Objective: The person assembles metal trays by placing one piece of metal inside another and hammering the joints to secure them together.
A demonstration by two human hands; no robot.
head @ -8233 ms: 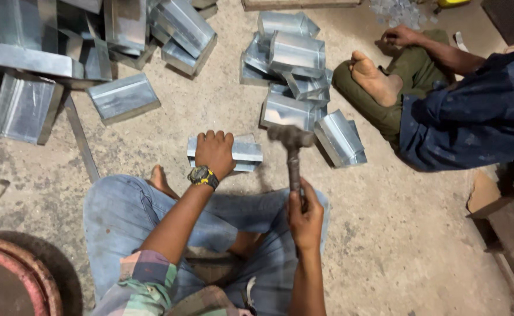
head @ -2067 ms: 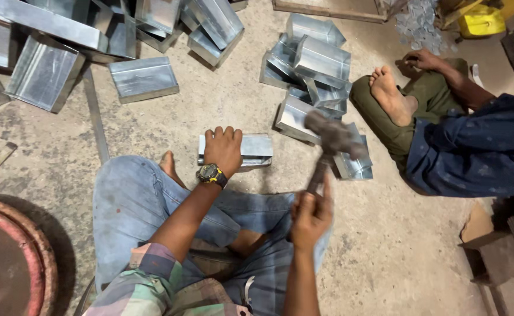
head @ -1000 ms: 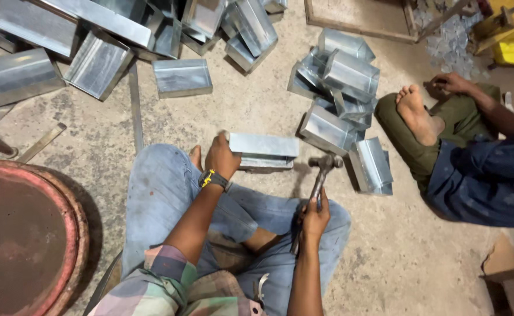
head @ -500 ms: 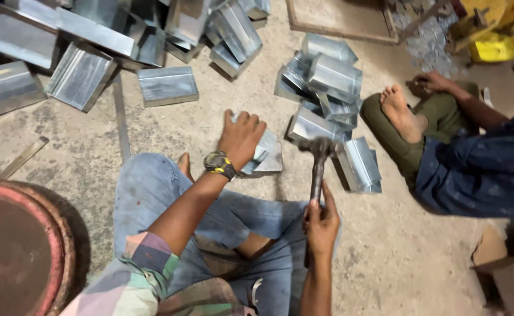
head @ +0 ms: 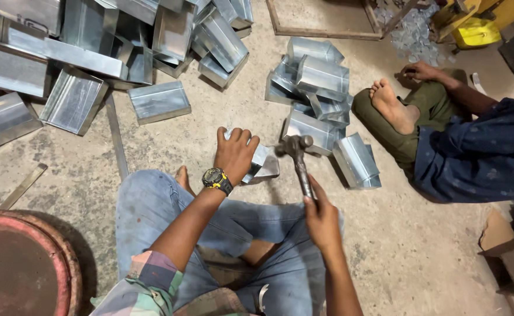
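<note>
We are sitting cross-legged on the concrete floor (head: 169, 146), and everything here is placed from the folded metal piece (head: 263, 164) lying just ahead of our knees. Far up and to the left of it a big heap of sheet-metal trays (head: 75, 52) is spreading across the floor; just up and to the right of it a smaller stack (head: 318, 79) is piling up, and past that stack a second person (head: 473, 152) is sitting barefoot. Low and left of the piece, a red drum rim (head: 63, 257) is showing at our side.

Our left hand (head: 235, 153) is lying over the piece, fingers curled over its far edge and gripping it, the watch (head: 216, 178) at the wrist. Our right hand (head: 321, 219) is wrapping shut around the hammer (head: 296, 158) handle, the head hanging just right of the piece, seemingly not touching it.

We are judging this as the hammering step, between blows. The next strike is calling for the piece held steady and the head landing clear of our left fingers
</note>
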